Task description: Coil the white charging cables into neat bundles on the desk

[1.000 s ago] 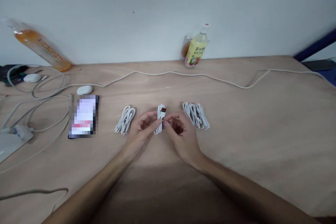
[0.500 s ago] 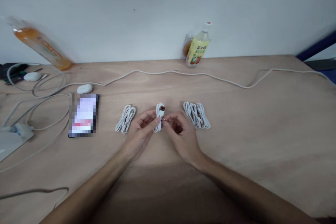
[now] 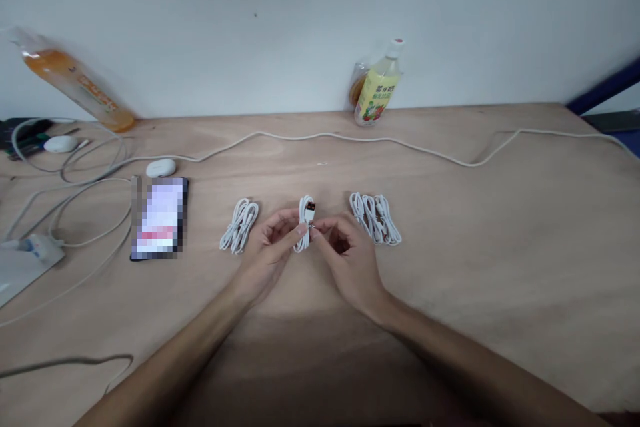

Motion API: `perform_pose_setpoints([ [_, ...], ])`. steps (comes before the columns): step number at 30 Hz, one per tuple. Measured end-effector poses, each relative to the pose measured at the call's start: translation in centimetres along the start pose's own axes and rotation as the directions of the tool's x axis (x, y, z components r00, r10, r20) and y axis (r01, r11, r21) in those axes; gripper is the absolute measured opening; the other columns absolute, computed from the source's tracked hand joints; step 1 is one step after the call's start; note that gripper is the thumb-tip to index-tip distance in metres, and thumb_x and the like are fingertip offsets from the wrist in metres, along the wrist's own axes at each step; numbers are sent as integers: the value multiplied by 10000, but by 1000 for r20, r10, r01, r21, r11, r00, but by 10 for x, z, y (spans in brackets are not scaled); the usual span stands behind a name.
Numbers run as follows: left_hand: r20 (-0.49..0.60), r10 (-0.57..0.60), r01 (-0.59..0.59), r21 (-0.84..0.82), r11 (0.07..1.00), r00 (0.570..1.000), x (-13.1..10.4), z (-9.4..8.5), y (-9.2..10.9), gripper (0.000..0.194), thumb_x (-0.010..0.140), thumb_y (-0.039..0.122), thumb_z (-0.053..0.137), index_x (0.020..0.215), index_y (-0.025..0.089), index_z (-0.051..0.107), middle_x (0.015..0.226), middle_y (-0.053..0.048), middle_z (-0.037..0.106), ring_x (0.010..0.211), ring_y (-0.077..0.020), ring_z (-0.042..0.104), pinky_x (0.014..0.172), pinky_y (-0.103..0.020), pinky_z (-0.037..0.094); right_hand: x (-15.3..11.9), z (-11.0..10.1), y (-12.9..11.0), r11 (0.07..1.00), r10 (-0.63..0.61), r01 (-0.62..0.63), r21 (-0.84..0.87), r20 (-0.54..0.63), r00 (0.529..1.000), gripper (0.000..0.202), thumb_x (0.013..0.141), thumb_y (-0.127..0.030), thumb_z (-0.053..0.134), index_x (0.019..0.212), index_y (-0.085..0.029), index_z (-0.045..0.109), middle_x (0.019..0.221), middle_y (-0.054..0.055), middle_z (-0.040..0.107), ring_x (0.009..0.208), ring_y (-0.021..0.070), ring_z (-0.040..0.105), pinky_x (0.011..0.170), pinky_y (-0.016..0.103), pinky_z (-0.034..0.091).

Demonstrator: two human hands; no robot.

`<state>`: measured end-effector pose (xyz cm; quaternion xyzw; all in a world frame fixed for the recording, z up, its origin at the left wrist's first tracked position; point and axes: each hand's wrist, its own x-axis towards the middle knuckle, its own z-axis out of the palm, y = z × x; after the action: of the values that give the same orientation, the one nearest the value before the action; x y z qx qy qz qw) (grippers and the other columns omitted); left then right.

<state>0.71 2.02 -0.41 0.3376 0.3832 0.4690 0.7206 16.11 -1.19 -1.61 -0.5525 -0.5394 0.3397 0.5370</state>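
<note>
A coiled white USB cable [image 3: 303,235] is held upright above the table, its USB plug [image 3: 311,211] at the upper right of the bundle. My left hand [image 3: 273,243] is closed on the coil, the thumb pressing its left side. At the coil's middle, a thin twist tie [image 3: 312,226] goes round it, and my right hand [image 3: 347,250] pinches the tie's end between thumb and forefinger. Bundled white cables [image 3: 240,225] lie just left of my left hand. More bundled white cables [image 3: 375,219] lie side by side beyond my right hand.
A phone [image 3: 159,219] and a white earbud case [image 3: 161,168] lie to the left, near loose cords and a power strip [image 3: 37,250]. One long white cord [image 3: 325,136] crosses the table's back. A yellow-labelled bottle [image 3: 379,93] and an orange drink bottle [image 3: 80,90] stand by the wall.
Both hands stay in nearly the same place. My right fingertips have shifted slightly at the twist tie, and the coil has moved a touch to the right.
</note>
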Motion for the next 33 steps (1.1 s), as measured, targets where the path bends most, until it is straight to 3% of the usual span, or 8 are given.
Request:
perform_pose_setpoints([
  [7, -12, 7, -7, 28, 1000, 1000, -1, 2, 1, 365, 724, 374, 1028, 1018, 218, 877, 1014, -45, 820, 946, -166, 740, 847, -242, 576, -1, 0, 0, 996, -64, 63, -61, -18, 998, 106, 975, -224, 684, 890, -240, 746, 822, -12, 662, 634, 127, 537, 571, 261, 432],
  [13, -17, -6, 8, 95, 995, 1000, -2, 6, 8, 355, 712, 351, 1026, 1006, 214, 882, 1019, -56, 839, 951, -193, 761, 858, -276, 619, -1, -3, -1, 957, -199, 197, -210, 12, 980, 137, 1005, -159, 645, 915, -240, 709, 847, -7, 657, 642, 135, 555, 588, 272, 478],
  [17, -13, -24, 25, 128, 992, 1000, -2, 6, 12, 368, 724, 379, 1012, 1022, 207, 879, 1080, -77, 849, 985, -236, 783, 885, -342, 651, 2, -7, 4, 871, -361, 363, -331, 71, 930, 153, 1034, -127, 609, 983, -236, 704, 929, 17, 673, 643, 137, 560, 637, 304, 530],
  [22, -10, -32, 33, 154, 988, 999, -3, 4, 14, 373, 741, 413, 997, 1016, 192, 876, 1108, -92, 852, 996, -265, 799, 942, -410, 662, 7, -10, 12, 765, -486, 494, -412, 132, 864, 159, 1068, -133, 607, 1031, -234, 724, 961, 46, 685, 815, 186, 673, 716, 327, 586],
  [27, -1, -41, 41, 159, 986, 999, -3, 3, 16, 352, 767, 408, 979, 1018, 186, 873, 1115, -96, 853, 1023, -273, 802, 990, -440, 656, 7, -12, 11, 782, -471, 488, -388, 144, 870, 175, 1073, -160, 616, 1063, -247, 767, 969, 54, 699, 844, 199, 687, 742, 345, 605],
  [33, 29, 0, -6, 207, 978, 1000, -1, -1, 15, 345, 800, 382, 954, 1071, 189, 862, 1060, -89, 859, 980, -265, 812, 984, -436, 656, 9, -12, 6, 899, -325, 339, -275, 96, 941, 176, 1042, -201, 641, 978, -257, 795, 930, 40, 705, 657, 156, 581, 658, 337, 557],
])
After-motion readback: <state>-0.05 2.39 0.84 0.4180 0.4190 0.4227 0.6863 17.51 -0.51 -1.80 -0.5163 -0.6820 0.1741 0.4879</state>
